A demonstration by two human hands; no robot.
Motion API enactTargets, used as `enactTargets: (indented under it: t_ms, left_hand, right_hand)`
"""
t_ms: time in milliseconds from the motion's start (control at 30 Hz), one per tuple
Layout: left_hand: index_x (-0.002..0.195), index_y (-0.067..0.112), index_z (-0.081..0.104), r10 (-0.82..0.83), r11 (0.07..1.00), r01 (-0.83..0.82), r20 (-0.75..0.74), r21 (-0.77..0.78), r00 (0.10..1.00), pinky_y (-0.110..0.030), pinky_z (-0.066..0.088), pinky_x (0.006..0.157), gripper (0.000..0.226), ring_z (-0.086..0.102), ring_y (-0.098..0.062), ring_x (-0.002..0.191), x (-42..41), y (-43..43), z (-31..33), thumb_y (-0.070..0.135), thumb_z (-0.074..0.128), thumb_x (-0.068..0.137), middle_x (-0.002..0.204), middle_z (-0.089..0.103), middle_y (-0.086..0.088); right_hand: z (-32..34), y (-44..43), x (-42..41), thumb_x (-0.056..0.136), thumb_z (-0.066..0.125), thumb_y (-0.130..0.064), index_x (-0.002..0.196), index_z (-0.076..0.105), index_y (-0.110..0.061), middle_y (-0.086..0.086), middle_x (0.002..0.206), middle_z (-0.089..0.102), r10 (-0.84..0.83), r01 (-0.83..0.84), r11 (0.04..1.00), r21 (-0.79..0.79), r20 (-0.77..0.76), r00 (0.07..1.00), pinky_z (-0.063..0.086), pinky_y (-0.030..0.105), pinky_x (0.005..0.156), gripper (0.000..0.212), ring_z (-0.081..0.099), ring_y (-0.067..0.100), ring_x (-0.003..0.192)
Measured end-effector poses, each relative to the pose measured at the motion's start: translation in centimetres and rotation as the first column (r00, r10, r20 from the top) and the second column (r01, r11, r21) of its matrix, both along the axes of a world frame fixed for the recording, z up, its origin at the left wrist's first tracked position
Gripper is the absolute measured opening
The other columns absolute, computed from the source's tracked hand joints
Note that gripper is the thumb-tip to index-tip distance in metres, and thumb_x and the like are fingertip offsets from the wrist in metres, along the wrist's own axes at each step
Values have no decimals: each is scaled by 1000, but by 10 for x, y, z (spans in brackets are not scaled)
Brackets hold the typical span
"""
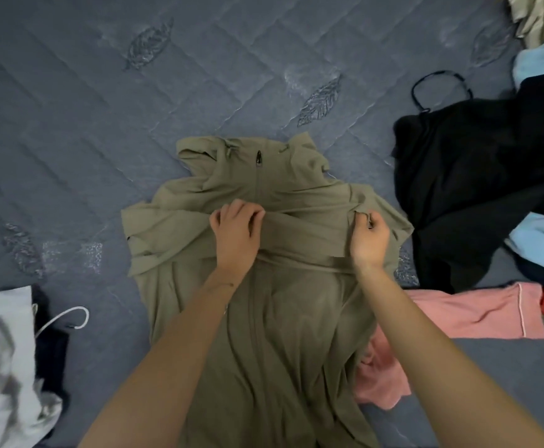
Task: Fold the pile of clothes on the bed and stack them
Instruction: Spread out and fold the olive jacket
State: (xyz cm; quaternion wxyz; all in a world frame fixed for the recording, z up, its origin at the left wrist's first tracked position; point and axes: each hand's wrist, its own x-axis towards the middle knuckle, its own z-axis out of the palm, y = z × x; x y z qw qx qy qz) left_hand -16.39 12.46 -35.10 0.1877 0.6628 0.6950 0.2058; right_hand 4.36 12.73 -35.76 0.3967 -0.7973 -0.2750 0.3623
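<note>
Olive, soft, creased zip jacket [264, 318]: left hand [236, 232] and right hand [369, 239] each pinch its folded band

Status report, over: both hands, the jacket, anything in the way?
Left hand and right hand both grip a fold across the jacket. Jacket spread on bed, zip side up, folding not finished. Pink garment lies against its right edge.

A single camera sits on the person's head, facing forward and steeply down onto the bed [70, 92]. It is close: both forearms enter from the bottom edge, and the left hand [236, 229] and right hand [369, 240] land mid-frame on the olive zip jacket [264, 334]. The wide lens takes in laundry at both sides (cut off by the frame).
</note>
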Motion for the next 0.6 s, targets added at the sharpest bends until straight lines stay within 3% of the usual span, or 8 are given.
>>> enactTargets:
  t_ms: [100, 167, 200, 267, 400, 500, 600]
  left_hand:
    - [101, 15, 71, -45, 999, 45, 22, 11, 999, -30, 22, 96, 15, 58, -27, 95, 4, 0, -3, 15, 57, 95, 102, 64, -5]
    - [118, 18, 67, -105, 984, 105, 9, -146, 994, -42, 14, 113, 24, 50, -28, 121, -1, -6, -11, 19, 55, 98, 127, 59, -6]
    - [128, 20, 62, -129, 967, 123, -12, -224, 992, -46, 7, 116, 30, 40, -27, 134, -6, -9, -15, 20, 52, 99, 140, 50, -6]
    - [142, 25, 48, -152, 950, 127, -68, -285, 986, -48, -2, 118, 41, 19, -22, 147, -19, -13, -22, 25, 47, 101, 156, 31, -4]
    - [153, 33, 18, -171, 922, 92, -181, -377, 968, -50, -12, 116, 57, -2, -21, 150, -40, -14, -36, 37, 42, 102, 163, 6, -2]
    - [153, 38, 1, -238, 865, 94, -237, -493, 942, -54, -10, 116, 63, -10, -21, 150, -50, -17, -49, 47, 35, 101, 163, -7, -2]
    - [153, 39, -3, -313, 801, 143, -203, -582, 928, -57, -6, 117, 66, -15, -19, 149, -55, -14, -58, 51, 34, 100, 163, -13, -1]
  right_hand:
    - [-9, -2, 4, 95, 46, -1, 75, 51, -6, 9, 71, 49, -32, 34, 998, -46, 52, 998, 32, 30, 73, 21, 43, 21, 77]
    - [-13, -4, 5, 97, 49, -7, 102, 61, -1, 15, 98, 62, -34, 42, 992, -119, 70, 997, 38, 31, 87, 14, 53, 22, 95]
    - [-15, -5, 5, 96, 53, -10, 115, 59, 1, 16, 113, 62, -10, 22, 987, -157, 73, 997, 37, 32, 97, 22, 55, 24, 108]
    - [-17, -6, -1, 94, 59, -14, 131, 52, -2, 16, 130, 56, 108, -74, 976, -207, 159, 981, 31, 35, 109, 40, 48, 30, 125]
    - [-13, -5, -26, 91, 63, -24, 140, 47, -15, 10, 146, 42, 378, -312, 923, -225, 368, 850, 17, 42, 117, 53, 31, 27, 141]
    - [-18, -1, -46, 93, 59, -34, 149, 36, -23, 4, 158, 26, 542, -457, 838, -296, 373, 753, 4, 42, 120, 61, 12, 23, 149]
    - [-31, 4, -57, 94, 54, -45, 154, 19, -32, 0, 164, 6, 682, -540, 717, -440, 282, 675, -9, 43, 118, 70, -5, 21, 150]
